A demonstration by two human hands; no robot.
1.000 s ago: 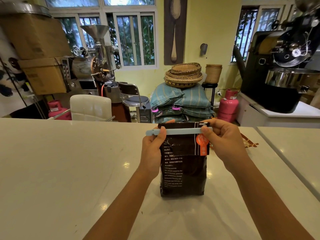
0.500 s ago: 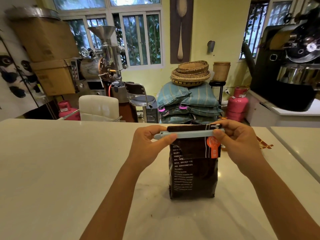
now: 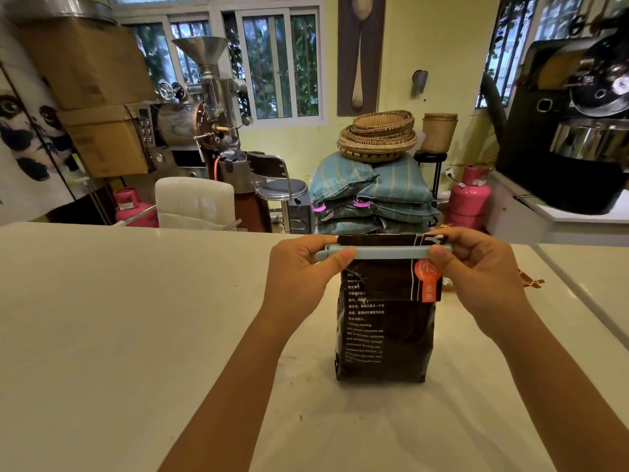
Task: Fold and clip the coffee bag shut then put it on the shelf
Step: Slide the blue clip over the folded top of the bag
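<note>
Little has shifted since a moment ago: my left hand and right hand still pinch the ends of the blue clip across the folded top of the coffee bag, upright on the worktop.

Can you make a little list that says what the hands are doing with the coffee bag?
bag: dark coffee bag, upright on the white table
top: folded over
clip: light blue bar clip lying across the fold
left hand: pinching the clip's left end
right hand: pinching the clip's right end
shelf: not in view
</note>
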